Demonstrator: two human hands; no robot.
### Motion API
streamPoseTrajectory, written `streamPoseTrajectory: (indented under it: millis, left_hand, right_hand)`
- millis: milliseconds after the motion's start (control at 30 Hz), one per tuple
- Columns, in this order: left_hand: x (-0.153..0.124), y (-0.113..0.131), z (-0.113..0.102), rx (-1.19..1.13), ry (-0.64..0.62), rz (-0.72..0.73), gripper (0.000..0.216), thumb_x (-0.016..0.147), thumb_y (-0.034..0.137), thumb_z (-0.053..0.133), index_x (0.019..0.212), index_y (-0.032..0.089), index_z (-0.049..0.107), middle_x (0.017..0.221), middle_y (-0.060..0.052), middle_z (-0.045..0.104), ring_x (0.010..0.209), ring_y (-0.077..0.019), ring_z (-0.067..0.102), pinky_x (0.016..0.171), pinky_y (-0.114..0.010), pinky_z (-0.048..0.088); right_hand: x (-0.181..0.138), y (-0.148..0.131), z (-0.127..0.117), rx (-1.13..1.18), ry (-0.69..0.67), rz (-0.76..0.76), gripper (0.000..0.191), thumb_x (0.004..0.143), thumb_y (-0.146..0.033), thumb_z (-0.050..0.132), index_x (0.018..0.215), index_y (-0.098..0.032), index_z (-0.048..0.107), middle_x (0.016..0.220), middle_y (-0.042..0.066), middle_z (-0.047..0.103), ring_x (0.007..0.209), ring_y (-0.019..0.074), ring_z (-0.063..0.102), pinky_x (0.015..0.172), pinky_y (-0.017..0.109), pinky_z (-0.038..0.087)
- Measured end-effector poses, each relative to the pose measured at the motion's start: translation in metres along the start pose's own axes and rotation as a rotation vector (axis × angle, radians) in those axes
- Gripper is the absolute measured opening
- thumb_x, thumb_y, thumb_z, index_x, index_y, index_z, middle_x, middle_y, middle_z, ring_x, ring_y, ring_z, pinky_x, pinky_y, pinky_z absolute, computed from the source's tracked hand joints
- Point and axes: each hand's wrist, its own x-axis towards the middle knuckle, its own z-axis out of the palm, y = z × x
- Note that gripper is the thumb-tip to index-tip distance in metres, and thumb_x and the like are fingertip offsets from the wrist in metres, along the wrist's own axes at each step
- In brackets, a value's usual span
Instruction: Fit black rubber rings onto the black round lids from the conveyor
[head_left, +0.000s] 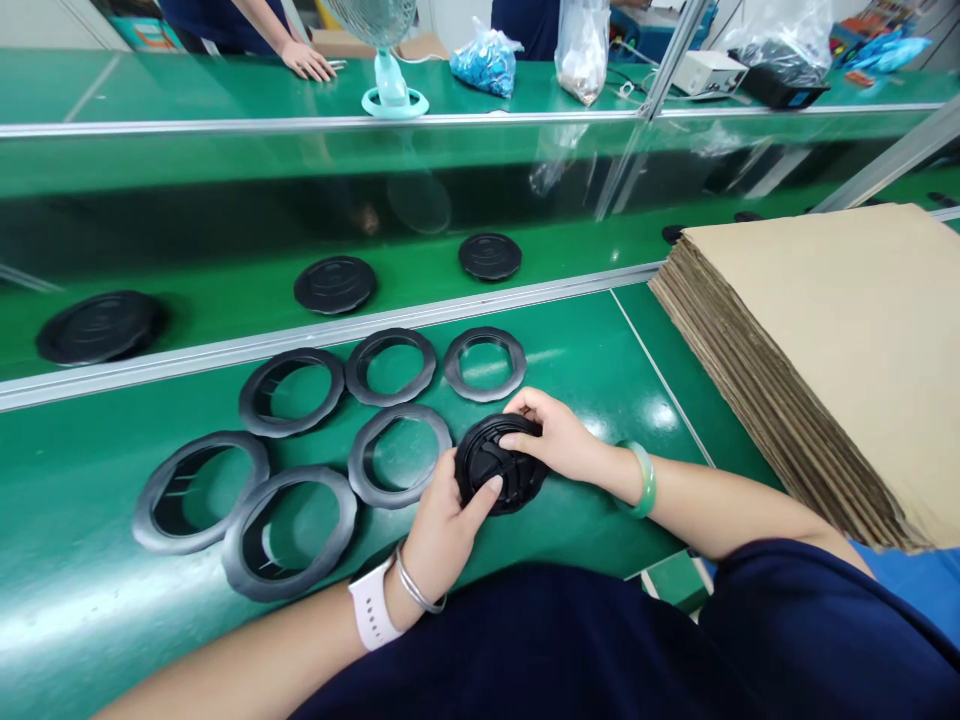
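Between my two hands is a round black plastic part (499, 470), its ribbed inner face turned up toward me. My left hand (450, 515) grips its left rim, thumb lying on the face. On the far right side, my right hand (551, 435) holds the edge with its thumb pressed on top. Several dark ring-shaped parts lie on the green table to the left; the nearest is a black ring (360, 455) just beside my left hand. Another black ring (517, 365) lies beyond my right hand.
Past a metal rail (420, 318), round black discs (335, 284) sit on a green belt (405, 255). A tall stack of cardboard sheets (832, 330) stands at the right. On the far bench are a fan (388, 75), plastic bags (486, 62) and another person's hand (306, 60).
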Motion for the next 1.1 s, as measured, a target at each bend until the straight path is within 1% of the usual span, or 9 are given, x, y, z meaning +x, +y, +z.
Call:
streamPoseTrajectory:
  millis: [200, 400, 633, 767, 833, 900, 967, 1000, 1100]
  left_hand:
    - [0.001, -0.002, -0.001, 0.03, -0.01, 0.009, 0.038, 0.091, 0.043, 0.06, 0.12, 0.021, 0.049, 0.115, -0.007, 0.06, 0.109, -0.0261, 0.056, 0.095, -0.04, 0.044]
    - [0.001, -0.003, -0.001, -0.016, -0.023, 0.009, 0.039, 0.091, 0.043, 0.06, 0.121, 0.021, 0.049, 0.117, -0.007, 0.06, 0.111, -0.0259, 0.056, 0.096, -0.038, 0.044]
    - [0.001, 0.001, -0.001, -0.065, -0.03, 0.004, 0.038, 0.092, 0.043, 0.06, 0.121, 0.022, 0.049, 0.117, -0.005, 0.059, 0.111, -0.0243, 0.054, 0.098, -0.037, 0.042]
    - [-0.001, 0.003, -0.003, -0.101, -0.032, -0.013, 0.029, 0.097, 0.041, 0.049, 0.119, 0.023, 0.052, 0.116, -0.005, 0.058, 0.108, -0.0235, 0.054, 0.099, -0.038, 0.042]
    - [-0.001, 0.005, -0.003, -0.109, -0.029, -0.023, 0.027, 0.098, 0.039, 0.046, 0.118, 0.023, 0.052, 0.114, -0.004, 0.057, 0.106, -0.0234, 0.054, 0.098, -0.038, 0.042]
    - [-0.001, 0.007, -0.003, -0.096, -0.023, -0.02, 0.025, 0.098, 0.038, 0.047, 0.116, 0.023, 0.053, 0.11, -0.004, 0.057, 0.104, -0.0232, 0.054, 0.097, -0.038, 0.043]
    - [-0.001, 0.008, -0.003, -0.085, -0.017, -0.012, 0.023, 0.098, 0.038, 0.047, 0.114, 0.023, 0.053, 0.108, -0.004, 0.057, 0.102, -0.0229, 0.054, 0.097, -0.038, 0.043]
    - [-0.001, 0.008, -0.003, -0.085, -0.017, -0.01, 0.024, 0.098, 0.039, 0.047, 0.115, 0.023, 0.053, 0.108, -0.003, 0.057, 0.103, -0.0228, 0.054, 0.098, -0.038, 0.043]
    - [-0.001, 0.006, -0.003, -0.093, -0.023, -0.006, 0.025, 0.099, 0.039, 0.046, 0.118, 0.024, 0.052, 0.11, -0.004, 0.056, 0.103, -0.0225, 0.054, 0.099, -0.039, 0.042]
  right_hand:
    - [-0.001, 0.003, 0.004, -0.075, 0.077, 0.008, 0.02, 0.076, -0.023, 0.071, 0.082, -0.019, 0.053, 0.083, 0.0, 0.054, 0.077, 0.0174, 0.052, 0.07, 0.031, 0.045]
    - [-0.003, 0.003, 0.006, -0.104, 0.13, 0.005, 0.021, 0.074, -0.023, 0.072, 0.079, -0.019, 0.052, 0.08, -0.001, 0.053, 0.074, 0.0163, 0.05, 0.067, 0.029, 0.042]
    - [0.001, -0.001, -0.003, -0.023, -0.023, -0.006, 0.03, 0.079, -0.04, 0.073, 0.087, -0.019, 0.053, 0.082, 0.0, 0.057, 0.073, 0.0167, 0.053, 0.069, 0.03, 0.044]
    - [0.0, -0.006, -0.006, -0.026, -0.081, -0.029, 0.034, 0.084, -0.047, 0.07, 0.091, -0.019, 0.052, 0.083, 0.0, 0.057, 0.074, 0.0168, 0.054, 0.071, 0.031, 0.045]
    - [-0.003, -0.008, -0.005, -0.05, -0.108, -0.06, 0.039, 0.083, -0.048, 0.072, 0.1, -0.019, 0.053, 0.092, 0.002, 0.058, 0.083, 0.019, 0.056, 0.077, 0.033, 0.047]
    - [-0.007, -0.009, -0.003, -0.128, -0.088, -0.149, 0.054, 0.079, -0.048, 0.078, 0.115, -0.02, 0.051, 0.11, 0.007, 0.055, 0.1, 0.023, 0.055, 0.087, 0.037, 0.047]
    - [-0.011, -0.01, -0.003, -0.264, -0.029, -0.312, 0.065, 0.075, -0.048, 0.083, 0.123, -0.02, 0.05, 0.121, 0.011, 0.05, 0.112, 0.0264, 0.048, 0.096, 0.042, 0.043]
    - [-0.013, -0.011, -0.003, -0.348, -0.018, -0.411, 0.062, 0.075, -0.047, 0.083, 0.121, -0.02, 0.052, 0.12, 0.011, 0.05, 0.114, 0.0271, 0.047, 0.099, 0.043, 0.041]
    - [-0.016, -0.012, -0.005, -0.611, -0.09, -0.677, 0.03, 0.088, -0.04, 0.073, 0.109, -0.022, 0.061, 0.105, 0.007, 0.059, 0.107, 0.0262, 0.049, 0.096, 0.045, 0.037]
